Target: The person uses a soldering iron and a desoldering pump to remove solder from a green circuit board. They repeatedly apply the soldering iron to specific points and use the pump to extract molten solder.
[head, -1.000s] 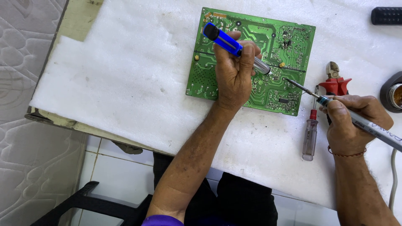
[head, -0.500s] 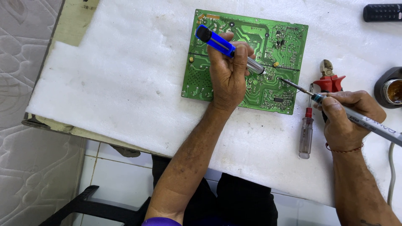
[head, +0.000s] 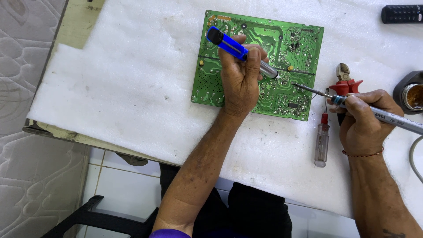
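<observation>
Nearest the camera, the person's dark trousers and both forearms reach up over the white foam-padded table [head: 110, 101]. A clear-handled screwdriver [head: 322, 140] lies on the padding just left of the right wrist, as it did a second ago.

The right hand [head: 363, 123] is closed around the grey soldering iron [head: 387, 118], held like a pen, with its thin tip pointing left and meeting the green circuit board [head: 220, 57] near the board's right-hand part. In the earlier frames the tip sat at about the same spot on the board, so the iron has hardly moved against it. Red-handled side cutters [head: 346, 81] lie just beyond this hand, partly hidden by its fingers.

The left hand [head: 240, 79] rests on the middle of the board, fingers wrapped around a blue desoldering pump [head: 233, 46] whose metal nozzle slants down to the right and ends close to the iron's tip; its blue plunger end sticks up to the left. Its grip and angle match the earlier pictures.

The board lies flat, solder side up, on the far half of the padding. The whole scene sits slightly lower and further left in the view than before.

At the far right edge stands a round tin of flux [head: 412, 94], and a black remote control [head: 403, 13] lies in the top corner.
</observation>
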